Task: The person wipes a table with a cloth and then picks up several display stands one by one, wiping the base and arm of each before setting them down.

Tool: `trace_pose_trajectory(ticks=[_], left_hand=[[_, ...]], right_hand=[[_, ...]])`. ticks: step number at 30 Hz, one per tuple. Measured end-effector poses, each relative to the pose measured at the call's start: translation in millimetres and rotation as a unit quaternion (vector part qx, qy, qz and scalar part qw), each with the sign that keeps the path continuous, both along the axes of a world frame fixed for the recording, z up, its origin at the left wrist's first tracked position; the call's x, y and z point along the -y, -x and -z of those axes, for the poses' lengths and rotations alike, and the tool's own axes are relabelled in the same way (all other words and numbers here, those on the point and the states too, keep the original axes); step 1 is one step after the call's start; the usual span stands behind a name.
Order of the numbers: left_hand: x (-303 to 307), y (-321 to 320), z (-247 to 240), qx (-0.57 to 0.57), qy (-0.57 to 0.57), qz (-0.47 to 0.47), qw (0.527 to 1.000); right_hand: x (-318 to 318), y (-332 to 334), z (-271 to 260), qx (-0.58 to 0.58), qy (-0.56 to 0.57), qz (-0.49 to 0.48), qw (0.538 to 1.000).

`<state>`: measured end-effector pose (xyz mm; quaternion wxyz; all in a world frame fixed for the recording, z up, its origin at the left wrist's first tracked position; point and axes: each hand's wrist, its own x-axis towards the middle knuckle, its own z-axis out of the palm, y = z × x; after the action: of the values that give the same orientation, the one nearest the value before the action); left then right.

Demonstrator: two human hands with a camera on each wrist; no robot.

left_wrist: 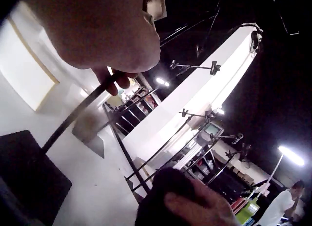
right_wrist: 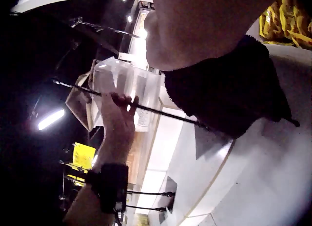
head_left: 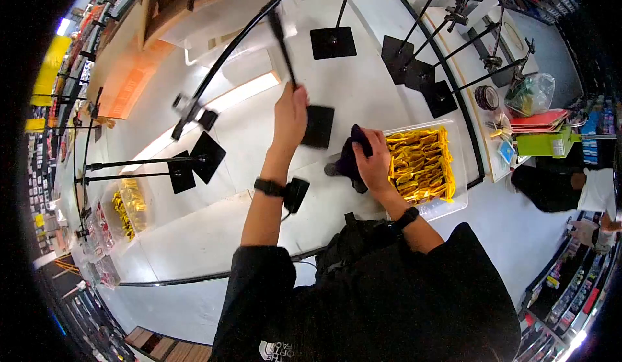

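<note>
The left hand (head_left: 289, 117) grips a thin black pole (head_left: 282, 45) that rises from a square black base plate (head_left: 318, 127) over the white table. In the left wrist view the pole (left_wrist: 78, 111) runs down to its plate (left_wrist: 34, 174). A bunched dark cloth (head_left: 350, 160) is held in the right hand (head_left: 372, 161), just right of the plate. The right wrist view shows the cloth (right_wrist: 229, 87) hanging from that hand, beside the pole (right_wrist: 165, 113); whether they touch cannot be told.
Right of the cloth, a clear bin (head_left: 459, 200) holds yellow packets (head_left: 421, 164). Several black stands with square plates (head_left: 333, 42) are around the table (head_left: 220, 232). A curved black bar (head_left: 240, 38) crosses at upper left, near cardboard boxes (head_left: 120, 70). Another person (head_left: 596, 190) is at far right.
</note>
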<state>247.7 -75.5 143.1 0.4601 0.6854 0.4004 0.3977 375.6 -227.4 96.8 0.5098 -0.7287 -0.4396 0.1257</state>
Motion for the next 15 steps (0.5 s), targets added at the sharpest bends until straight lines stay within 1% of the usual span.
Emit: trace_pose_trajectory(ticks=[4,6,7,8,10,11,12,14,15], left_hand=[[21.7,47.9,14.8,0.010,-0.022,-0.015,1.000],[33.0,59.7,15.7,0.067,-0.033,-0.002,0.997],[39.0,62.8,12.8,0.045,-0.020,-0.003,0.999],[41.9,65.4,15.3,0.034,-0.021,0.006,0.999],[48.2,65.0,18.1,0.043,-0.020,-0.005,0.999],[50.8,64.1,22.1,0.053,-0.010,-0.037,0.998],[50.5,62.4,31.9,0.062,-0.013,-0.036,0.997],[44.3,53.1,49.4,0.079,-0.126,-0.096,0.984],[56.0,38.5,8.5,0.088,-0.143,-0.141,0.976]], right_hand=[[-8.8,1.6,-31.9,-0.007,-0.067,0.012,0.998],[-12.1,5.3,-64.1,0.007,-0.122,0.036,0.992],[-14.0,8.0,-85.6,-0.024,-0.162,0.015,0.986],[-15.4,10.9,-104.5,0.014,-0.201,0.021,0.979],[-16.5,19.3,-156.1,0.134,-0.309,0.004,0.942],[-16.0,23.8,-183.6,0.197,-0.330,-0.035,0.922],[-16.5,29.9,-208.6,0.260,-0.349,-0.073,0.897],[-29.7,45.7,-243.3,0.311,-0.343,-0.144,0.875],[-40.0,58.5,-249.9,0.323,-0.320,-0.144,0.879]])
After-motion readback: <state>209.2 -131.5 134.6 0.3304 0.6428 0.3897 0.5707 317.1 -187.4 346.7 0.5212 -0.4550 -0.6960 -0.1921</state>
